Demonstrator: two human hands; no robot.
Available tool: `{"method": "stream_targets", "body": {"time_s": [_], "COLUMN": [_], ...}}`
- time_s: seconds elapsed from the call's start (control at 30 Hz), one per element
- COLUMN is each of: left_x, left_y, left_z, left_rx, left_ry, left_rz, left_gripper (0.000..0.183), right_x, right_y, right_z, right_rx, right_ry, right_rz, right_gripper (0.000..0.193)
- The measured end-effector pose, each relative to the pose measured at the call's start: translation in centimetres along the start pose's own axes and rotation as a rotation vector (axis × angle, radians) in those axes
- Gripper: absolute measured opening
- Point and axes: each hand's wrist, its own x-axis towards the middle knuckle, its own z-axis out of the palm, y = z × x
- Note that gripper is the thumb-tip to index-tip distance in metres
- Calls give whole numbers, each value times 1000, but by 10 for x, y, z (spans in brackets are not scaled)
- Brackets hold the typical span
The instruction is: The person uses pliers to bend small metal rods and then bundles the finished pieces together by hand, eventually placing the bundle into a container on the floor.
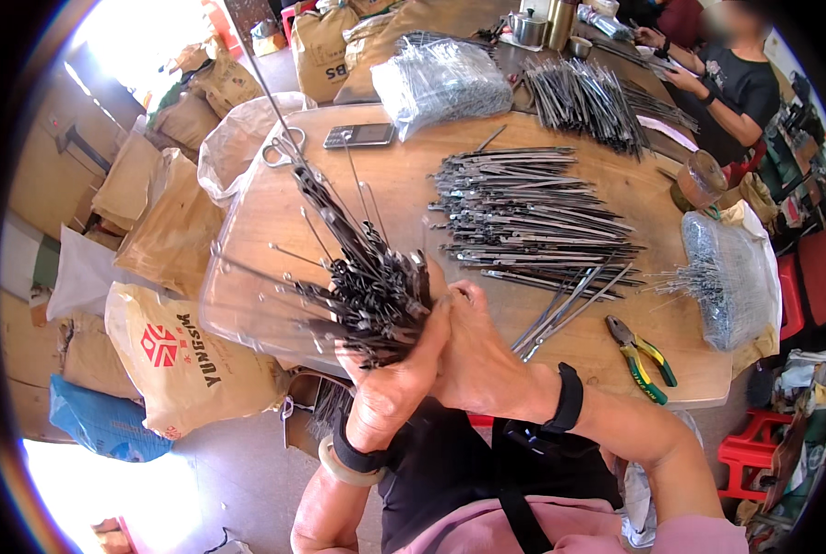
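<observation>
A thick bundle of thin dark metal strips (367, 291) is held up over the table's near left part, its loose ends fanning toward the far left. My left hand (390, 392) is closed round its lower end. Pressed against it, my right hand (479, 355) is also closed on the bundle; its fingertips are partly hidden. Beyond my right hand lies a wide pile of similar strips (533, 212), with a few loose strips (574, 309) at its near edge. Pliers with green and yellow handles (641, 360) rest to the right of my right hand.
Scissors (284, 148) and a phone (359, 136) lie on the wooden table (403, 189) at the far left. Behind are a clear bag of strips (442, 85) and another pile (586, 103). A plastic-wrapped bundle (719, 277) sits right. Another person (731, 88) works far right. Sacks (186, 360) stand left.
</observation>
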Motion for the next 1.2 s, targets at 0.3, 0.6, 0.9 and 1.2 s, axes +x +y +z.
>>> {"method": "stream_targets", "body": {"time_s": [0.3,0.6,0.9,1.2], "left_x": [4,7,-94,-130], "left_y": [4,5,29,10], "left_z": [-13,-7,-75,-85], "left_rx": [-33,-313,-294,-357], "left_ry": [-271,195,-520,-640], "left_rz": [-45,-285,-925,-937], "left_gripper": [60,14,35,50], "right_x": [-9,-20,-11,-25], "right_y": [15,-2,-8,-18], "right_z": [16,-4,-59,-43], "right_rx": [44,99,1044,1079], "right_ry": [48,-21,64,322], "right_rz": [19,-58,498,348], "right_gripper": [95,70,32,13]}}
